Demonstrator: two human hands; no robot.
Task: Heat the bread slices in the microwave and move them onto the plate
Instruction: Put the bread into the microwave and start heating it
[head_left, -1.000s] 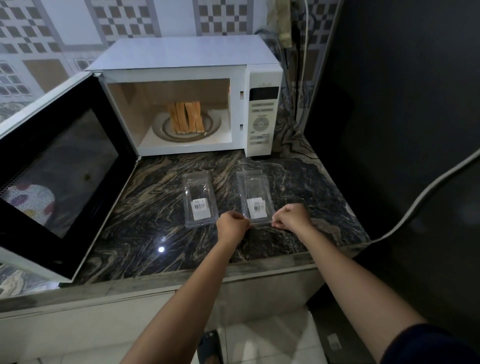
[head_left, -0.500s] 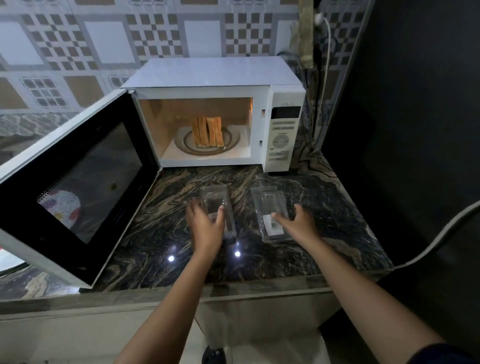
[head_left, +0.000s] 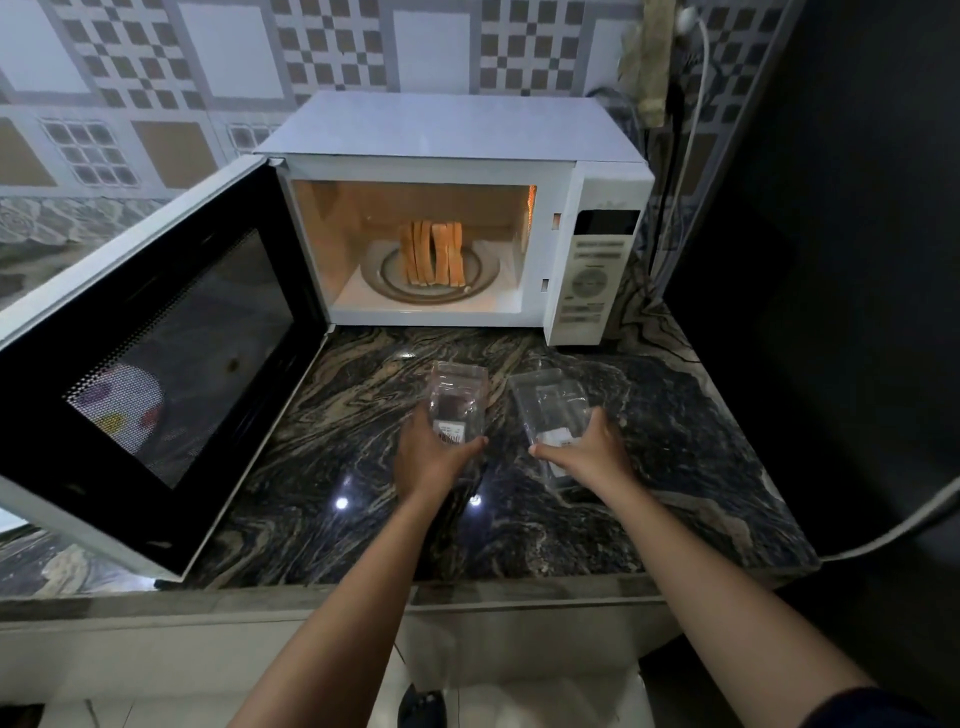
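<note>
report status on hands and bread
Left hand grips left clear container, right hand grips right clear container. Bread slices upright on turntable inside microwave, door open. Nothing blocking the opening.

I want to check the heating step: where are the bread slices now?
In the head view, the bread slices stand upright on the turntable inside the open microwave, at the back of the counter.

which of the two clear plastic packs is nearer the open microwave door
The left pack, gripped by the left hand, lies nearer the open door. The right pack, held by the right hand, sits further right, in front of the control panel.
</note>
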